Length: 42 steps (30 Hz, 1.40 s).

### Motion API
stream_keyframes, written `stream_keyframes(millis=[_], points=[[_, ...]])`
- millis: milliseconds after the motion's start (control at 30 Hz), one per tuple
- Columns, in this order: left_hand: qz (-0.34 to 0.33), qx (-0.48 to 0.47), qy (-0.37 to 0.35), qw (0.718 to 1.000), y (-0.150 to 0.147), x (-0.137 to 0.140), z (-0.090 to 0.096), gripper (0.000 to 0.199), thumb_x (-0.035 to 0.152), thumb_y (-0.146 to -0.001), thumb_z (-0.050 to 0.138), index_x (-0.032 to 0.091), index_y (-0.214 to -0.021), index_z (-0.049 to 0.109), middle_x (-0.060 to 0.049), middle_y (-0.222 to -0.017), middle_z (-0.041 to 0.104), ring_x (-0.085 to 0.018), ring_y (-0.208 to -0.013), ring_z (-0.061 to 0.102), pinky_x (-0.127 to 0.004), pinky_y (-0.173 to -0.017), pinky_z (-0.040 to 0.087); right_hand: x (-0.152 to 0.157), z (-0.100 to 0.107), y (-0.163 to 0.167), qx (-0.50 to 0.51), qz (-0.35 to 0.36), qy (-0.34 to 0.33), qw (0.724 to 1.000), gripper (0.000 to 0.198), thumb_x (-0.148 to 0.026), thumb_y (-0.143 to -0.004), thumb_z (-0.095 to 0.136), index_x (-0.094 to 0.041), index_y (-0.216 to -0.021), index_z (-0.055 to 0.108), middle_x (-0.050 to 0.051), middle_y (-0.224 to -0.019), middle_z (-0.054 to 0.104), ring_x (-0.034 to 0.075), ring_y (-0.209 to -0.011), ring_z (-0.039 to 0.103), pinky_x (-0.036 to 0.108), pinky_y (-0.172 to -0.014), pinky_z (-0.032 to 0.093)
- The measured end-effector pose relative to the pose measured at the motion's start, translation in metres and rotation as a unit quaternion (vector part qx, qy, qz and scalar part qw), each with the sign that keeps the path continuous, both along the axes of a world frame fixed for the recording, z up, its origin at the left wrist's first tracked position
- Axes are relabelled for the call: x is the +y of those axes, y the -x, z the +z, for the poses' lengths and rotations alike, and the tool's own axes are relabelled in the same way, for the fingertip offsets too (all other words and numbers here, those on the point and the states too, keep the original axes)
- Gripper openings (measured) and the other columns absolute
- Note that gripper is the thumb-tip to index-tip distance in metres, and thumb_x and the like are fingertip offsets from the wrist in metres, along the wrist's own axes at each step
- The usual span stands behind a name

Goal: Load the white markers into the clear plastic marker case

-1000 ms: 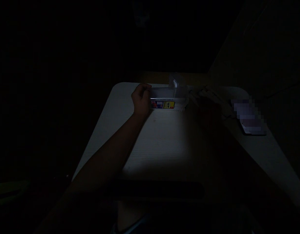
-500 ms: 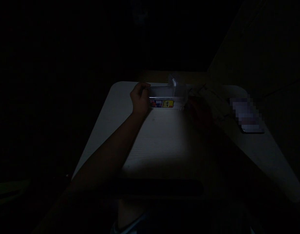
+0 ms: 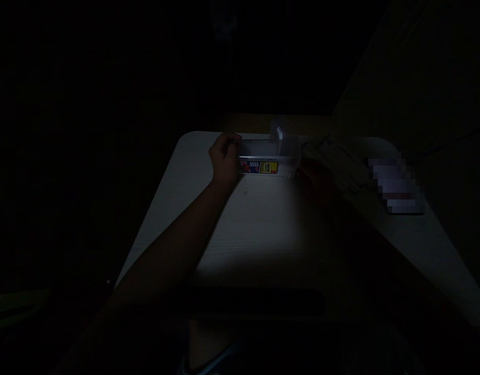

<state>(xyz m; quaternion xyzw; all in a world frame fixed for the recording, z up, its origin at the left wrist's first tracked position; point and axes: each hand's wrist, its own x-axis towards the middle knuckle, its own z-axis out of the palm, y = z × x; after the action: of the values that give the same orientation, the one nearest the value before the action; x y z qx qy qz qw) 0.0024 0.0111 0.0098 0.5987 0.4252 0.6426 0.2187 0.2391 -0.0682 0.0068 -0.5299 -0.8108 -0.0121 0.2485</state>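
A clear plastic box (image 3: 259, 148) lies lengthwise on the white table, with a blue, red and yellow label (image 3: 268, 167) on its near side. At its right end a clear flap (image 3: 278, 130) stands raised. My left hand (image 3: 225, 159) is closed around the box's left end, its thumb on the upper edge. Deep in shadow, my right hand (image 3: 317, 179) is at the box's right end; its fingers are too dark to make out, and whether it grips the box is unclear.
The white table (image 3: 259, 219) is lit mainly in the middle. A phone with a blurred screen (image 3: 398, 182) lies at the right. Between it and my right hand is a dim, pale flat item (image 3: 341, 159). A green object (image 3: 17, 307) shows low at the left.
My right hand has shifted slightly at the box's right end. My left hand and the box stay almost where they were.
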Motion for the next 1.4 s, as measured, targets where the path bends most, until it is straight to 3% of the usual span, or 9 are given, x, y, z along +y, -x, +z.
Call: stream_keyframes(millis=[367,1400], points=[[-0.013,-0.003,-0.017,1.0,0.0,0.0,-0.001,0.013,0.029,-0.079,0.05,0.02,-0.074,0.059,-0.001,-0.077,0.063,-0.015,-0.078,0.06,-0.026,-0.071,0.047,-0.003,0.006,0.005,-0.015,-0.052,0.013,0.998,0.041,-0.029,-0.091,0.034,-0.017,-0.122,0.057,0.011,-0.122,0.057,0.021,-0.115,0.052,0.04,-0.099,0.043],[-0.008,-0.003,-0.005,1.0,-0.001,-0.001,0.002,0.012,0.025,-0.08,0.05,0.021,-0.073,0.059,0.0,-0.077,0.063,-0.014,-0.078,0.06,-0.025,-0.07,0.047,-0.003,0.008,0.004,-0.024,-0.056,0.022,0.998,0.043,-0.033,-0.09,0.031,-0.018,-0.122,0.056,0.01,-0.123,0.056,0.021,-0.115,0.05,0.04,-0.1,0.042]])
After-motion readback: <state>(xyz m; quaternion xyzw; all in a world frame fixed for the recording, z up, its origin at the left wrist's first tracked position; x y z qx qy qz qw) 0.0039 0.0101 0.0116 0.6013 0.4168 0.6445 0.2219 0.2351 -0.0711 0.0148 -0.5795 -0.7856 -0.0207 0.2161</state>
